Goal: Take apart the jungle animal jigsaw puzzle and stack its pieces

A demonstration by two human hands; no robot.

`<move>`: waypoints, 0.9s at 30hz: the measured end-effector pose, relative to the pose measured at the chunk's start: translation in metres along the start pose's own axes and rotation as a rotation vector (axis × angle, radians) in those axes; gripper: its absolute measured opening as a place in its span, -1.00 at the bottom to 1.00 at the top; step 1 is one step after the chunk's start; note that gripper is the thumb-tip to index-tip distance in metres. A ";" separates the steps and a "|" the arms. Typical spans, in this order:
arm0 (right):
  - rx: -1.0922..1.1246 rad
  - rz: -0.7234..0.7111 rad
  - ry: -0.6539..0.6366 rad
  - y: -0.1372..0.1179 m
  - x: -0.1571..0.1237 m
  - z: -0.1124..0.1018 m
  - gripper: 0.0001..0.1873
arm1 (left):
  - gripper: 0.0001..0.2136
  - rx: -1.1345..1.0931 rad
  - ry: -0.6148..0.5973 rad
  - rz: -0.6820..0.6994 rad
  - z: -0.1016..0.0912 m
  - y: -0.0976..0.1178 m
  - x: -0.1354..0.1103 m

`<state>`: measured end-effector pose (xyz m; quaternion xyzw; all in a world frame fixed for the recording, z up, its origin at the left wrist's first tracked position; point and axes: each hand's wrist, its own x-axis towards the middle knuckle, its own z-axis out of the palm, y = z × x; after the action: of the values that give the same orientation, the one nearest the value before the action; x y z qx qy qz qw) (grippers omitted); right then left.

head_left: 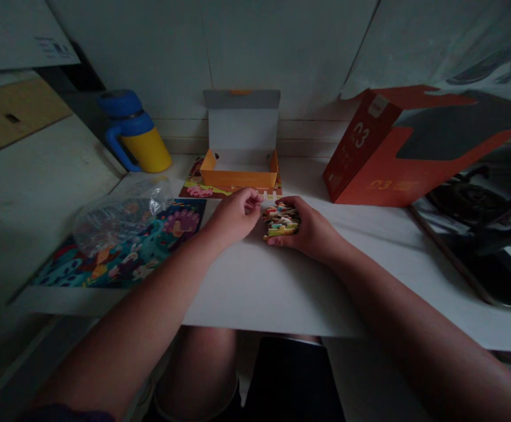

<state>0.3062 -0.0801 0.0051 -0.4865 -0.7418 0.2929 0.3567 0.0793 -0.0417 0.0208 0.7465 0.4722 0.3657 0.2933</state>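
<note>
A stack of jigsaw puzzle pieces (281, 220) is gripped from the right by my right hand (312, 228), its thumb at the near side and fingers at the far side. The stacked edges show many colours. Just left of the stack, my left hand (239, 215) has its fingers curled in a pinch; whether anything is between them I cannot make out. Behind both hands stands an orange box (240, 177), its lid raised and its inside white. Under that box lies a colourful picture sheet (193, 190).
On the left, crumpled clear plastic (118, 214) rests on a dark illustrated sheet (176, 228). A blue and yellow jug (147, 146) stands at the back left. A large orange-red carton (369, 158) is at the right, beside a black gas stove (479, 217). The white table's front edge (273, 329) is near my knees.
</note>
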 end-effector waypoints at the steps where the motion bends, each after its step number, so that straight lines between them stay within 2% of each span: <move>1: -0.010 0.012 0.004 0.000 0.000 0.000 -0.02 | -0.87 0.158 0.057 0.056 -0.007 0.004 -0.001; 3: -0.016 0.025 0.015 0.001 0.000 0.000 -0.06 | -0.90 0.466 0.190 0.090 -0.023 0.015 -0.006; 6: -0.012 0.030 0.023 0.001 0.000 0.000 -0.08 | -0.77 0.789 0.402 -0.098 -0.048 0.035 -0.017; 7: -0.013 0.032 0.026 0.001 0.000 -0.001 -0.09 | -0.70 0.868 0.435 -0.169 -0.057 0.039 -0.021; 10: -0.021 0.036 0.036 0.000 0.000 -0.002 -0.11 | -0.55 1.025 0.420 -0.376 -0.081 0.037 -0.025; 13: -0.006 0.035 0.037 0.001 0.001 -0.002 -0.12 | -0.51 1.071 0.284 -0.572 -0.100 0.019 -0.020; 14: 0.001 0.032 0.039 0.001 0.002 -0.002 -0.12 | -0.51 1.071 0.262 -0.606 -0.103 0.013 -0.017; 15: 0.008 0.028 0.046 0.001 0.002 -0.003 -0.11 | -0.55 1.058 0.300 -0.608 -0.106 0.009 -0.014; 17: 0.037 0.020 0.070 -0.001 0.003 -0.005 -0.10 | -0.64 0.991 0.455 -0.499 -0.107 0.007 -0.011; 19: 0.146 0.026 0.082 -0.006 0.003 -0.008 -0.09 | -0.76 0.911 0.603 -0.259 -0.105 0.015 -0.010; 21: 0.366 0.061 0.039 -0.014 0.001 -0.013 -0.10 | -0.86 0.856 0.745 0.021 -0.101 0.028 -0.011; 23: 0.605 0.084 -0.040 -0.023 -0.002 -0.019 -0.12 | -0.87 0.792 0.792 0.271 -0.093 0.039 -0.013; 24: 0.694 0.082 -0.082 -0.027 -0.004 -0.021 -0.13 | -0.86 0.750 0.775 0.357 -0.088 0.044 -0.014; 27: 0.852 0.026 -0.194 -0.036 -0.008 -0.026 -0.17 | -0.86 0.624 0.702 0.452 -0.067 0.048 -0.017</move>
<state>0.3111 -0.0984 0.0465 -0.2753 -0.5789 0.6215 0.4505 0.0428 -0.0695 0.0915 0.7143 0.4556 0.4900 -0.2053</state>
